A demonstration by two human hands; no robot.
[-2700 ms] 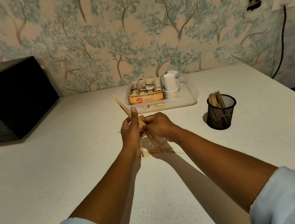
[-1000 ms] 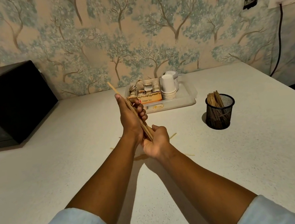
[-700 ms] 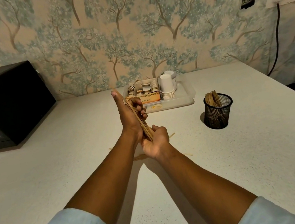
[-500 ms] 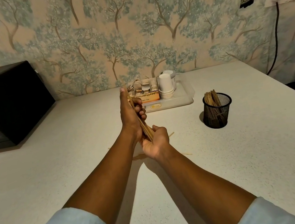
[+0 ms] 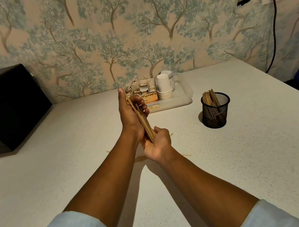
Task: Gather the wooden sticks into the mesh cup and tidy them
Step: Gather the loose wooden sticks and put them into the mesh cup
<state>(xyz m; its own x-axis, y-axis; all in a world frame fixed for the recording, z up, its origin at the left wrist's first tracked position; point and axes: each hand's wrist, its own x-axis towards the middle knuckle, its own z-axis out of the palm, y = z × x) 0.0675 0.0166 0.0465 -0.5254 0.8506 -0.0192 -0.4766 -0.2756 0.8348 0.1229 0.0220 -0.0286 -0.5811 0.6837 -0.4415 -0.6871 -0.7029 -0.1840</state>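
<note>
Two hands meet on one bundle of wooden sticks (image 5: 145, 123) above the white counter (image 5: 252, 155): your left hand (image 5: 132, 114) wraps its curled fingers around the upper half, thumb extended along the top, while your right hand (image 5: 157, 144) cups the lower ends against its palm, fingers curled up round them. The bundle's long axis runs steeply, its top leaning away from you and to the left, its foot seated in the right palm. Directly beneath the grip, a few loose sticks (image 5: 142, 157) lie flat on the counter, partly hidden by your wrists. To the right of the grip and slightly farther from you stands the black mesh cup (image 5: 215, 110), upright, already holding several sticks on end. Your right hand is the nearer one to it, so the carry looks like a rightward swing with the bundle tipped closer to vertical before it drops in. Beyond the grip sits a clear tray (image 5: 185, 95) of tea sachets and stacked paper cups (image 5: 164, 88); far to the left, a black microwave (image 5: 1, 107).
</note>
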